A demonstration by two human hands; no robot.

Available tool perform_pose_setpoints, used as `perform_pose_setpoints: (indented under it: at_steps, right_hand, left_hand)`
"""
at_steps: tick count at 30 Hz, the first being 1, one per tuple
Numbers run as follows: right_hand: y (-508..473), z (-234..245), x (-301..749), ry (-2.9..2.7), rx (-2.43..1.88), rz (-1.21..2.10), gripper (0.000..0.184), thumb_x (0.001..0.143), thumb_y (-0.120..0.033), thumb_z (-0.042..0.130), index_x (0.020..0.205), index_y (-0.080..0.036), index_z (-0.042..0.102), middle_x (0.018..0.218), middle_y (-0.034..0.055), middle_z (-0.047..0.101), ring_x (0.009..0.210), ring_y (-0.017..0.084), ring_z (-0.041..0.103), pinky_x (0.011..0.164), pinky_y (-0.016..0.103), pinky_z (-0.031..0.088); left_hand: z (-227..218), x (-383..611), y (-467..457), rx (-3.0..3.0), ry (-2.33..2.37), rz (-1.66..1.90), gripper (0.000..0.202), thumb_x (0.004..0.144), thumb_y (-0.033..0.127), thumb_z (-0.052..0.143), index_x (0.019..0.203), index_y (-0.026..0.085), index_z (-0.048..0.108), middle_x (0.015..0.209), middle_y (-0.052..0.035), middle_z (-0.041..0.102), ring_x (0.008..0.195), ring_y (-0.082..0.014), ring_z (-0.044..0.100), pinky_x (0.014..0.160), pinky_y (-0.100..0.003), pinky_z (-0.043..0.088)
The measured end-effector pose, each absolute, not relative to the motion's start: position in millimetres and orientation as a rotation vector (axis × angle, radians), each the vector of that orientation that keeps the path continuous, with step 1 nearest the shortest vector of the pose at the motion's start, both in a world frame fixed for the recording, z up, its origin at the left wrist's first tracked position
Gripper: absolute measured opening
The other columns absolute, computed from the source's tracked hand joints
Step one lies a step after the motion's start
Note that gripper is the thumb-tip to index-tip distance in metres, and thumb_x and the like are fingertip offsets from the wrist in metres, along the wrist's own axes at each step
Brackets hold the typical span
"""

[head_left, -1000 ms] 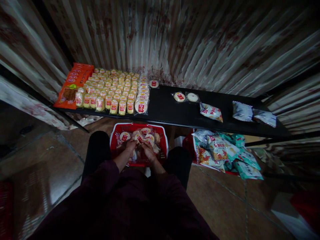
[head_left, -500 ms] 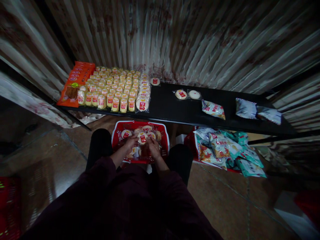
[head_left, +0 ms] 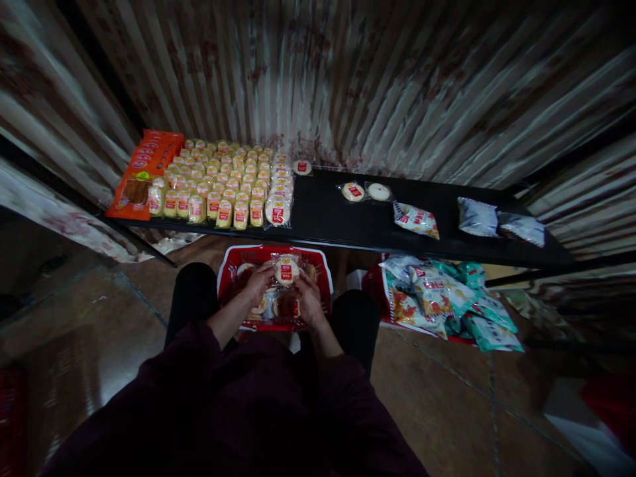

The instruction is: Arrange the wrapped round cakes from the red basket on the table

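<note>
Between my two hands I hold a round, pale cracker packet [head_left: 286,271] in clear wrap, its red label facing up. My left hand [head_left: 259,283] grips its left edge and my right hand [head_left: 308,297] its right edge. Below them, a red basket [head_left: 325,281] with a white rim stands between my knees, with more wrapped round crackers inside, partly hidden by my hands. On the black shelf [head_left: 322,212] just ahead, a row of similar round crackers [head_left: 278,211] runs front to back beside many small yellow wrapped cakes [head_left: 223,192].
An orange packet [head_left: 144,172] lies at the shelf's left end. Loose round crackers [head_left: 354,191], a white-and-red snack bag [head_left: 416,219] and silvery bags [head_left: 477,216] lie farther right. Another basket, heaped with snack bags [head_left: 437,291], stands under the shelf. A pleated curtain [head_left: 298,79] hangs behind.
Both hands have lifted the round cracker packet slightly, up and toward the shelf. The view has shifted a little, while the things on the shelf stay in place.
</note>
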State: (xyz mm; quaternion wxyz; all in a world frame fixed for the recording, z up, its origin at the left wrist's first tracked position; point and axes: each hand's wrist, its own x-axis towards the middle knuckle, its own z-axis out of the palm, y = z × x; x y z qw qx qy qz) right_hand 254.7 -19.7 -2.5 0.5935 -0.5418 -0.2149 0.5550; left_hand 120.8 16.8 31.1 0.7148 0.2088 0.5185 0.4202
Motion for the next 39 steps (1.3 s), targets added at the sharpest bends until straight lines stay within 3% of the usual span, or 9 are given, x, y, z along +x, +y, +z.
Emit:
perform_pose_setpoints:
  at_steps: [8,13,20,27,34,39]
  right_hand:
    - [-21.0,6.9,257.3,-0.437,-1.228,1.266,0.036,0.063,-0.034,0.073,0.096,-0.021,0.067,0.089,0.0038,0.071,0.074,0.017,0.065,0.066,0.03,0.053]
    - [-19.3,5.7,257.9,-0.375,-1.238,1.236,0.035,0.063,-0.035,0.073,0.094,-0.021,0.066,0.088,0.0036,0.07,0.071,0.017,0.065,0.063,0.03,0.053]
    - [-18.4,13.1,257.7,-0.345,-1.188,1.253,0.034,0.064,-0.033,0.074,0.095,-0.021,0.065,0.089,0.0021,0.07,0.071,0.016,0.065,0.063,0.028,0.054]
    - [-18.0,17.4,258.6,-0.392,-1.116,1.347,0.032,0.066,-0.031,0.072,0.097,-0.023,0.064,0.091,0.0006,0.069,0.079,0.014,0.065,0.074,0.029,0.055]
    - [-19.0,22.8,256.3,-0.373,-1.102,1.312,0.036,0.064,-0.032,0.073,0.098,-0.024,0.065,0.09,0.001,0.07,0.074,0.014,0.065,0.067,0.027,0.055]
    - [-21.0,24.4,256.7,-0.459,-1.155,1.271,0.039,0.067,-0.033,0.07,0.105,-0.025,0.065,0.096,0.0028,0.07,0.079,0.017,0.065,0.07,0.029,0.054]
  left_hand:
    - [37.6,127.4,14.6,0.448,1.056,0.979,0.037,0.058,0.024,0.078,0.092,0.016,0.067,0.087,-0.0044,0.069,0.072,-0.0138,0.062,0.066,-0.025,0.048]
    - [46.7,128.9,10.4,0.496,1.013,0.984,0.039,0.056,0.018,0.076,0.094,0.017,0.068,0.097,-0.0062,0.068,0.083,-0.0161,0.063,0.072,-0.026,0.048]
    - [54.7,134.4,10.7,0.549,1.042,1.001,0.044,0.054,0.01,0.073,0.096,0.018,0.068,0.085,-0.0039,0.068,0.08,-0.015,0.062,0.076,-0.026,0.045]
    - [56.5,137.1,15.4,0.626,1.075,1.035,0.042,0.057,0.009,0.071,0.097,0.018,0.069,0.089,-0.0045,0.069,0.084,-0.0158,0.061,0.077,-0.026,0.044]
    - [49.3,139.2,13.7,0.672,1.214,1.075,0.043,0.06,0.009,0.07,0.101,0.018,0.063,0.084,-0.003,0.066,0.077,-0.0142,0.061,0.075,-0.026,0.045]
    - [44.0,148.7,9.1,0.719,1.303,1.117,0.046,0.062,0.009,0.071,0.104,0.02,0.057,0.088,-0.0033,0.065,0.08,-0.015,0.061,0.074,-0.026,0.047]
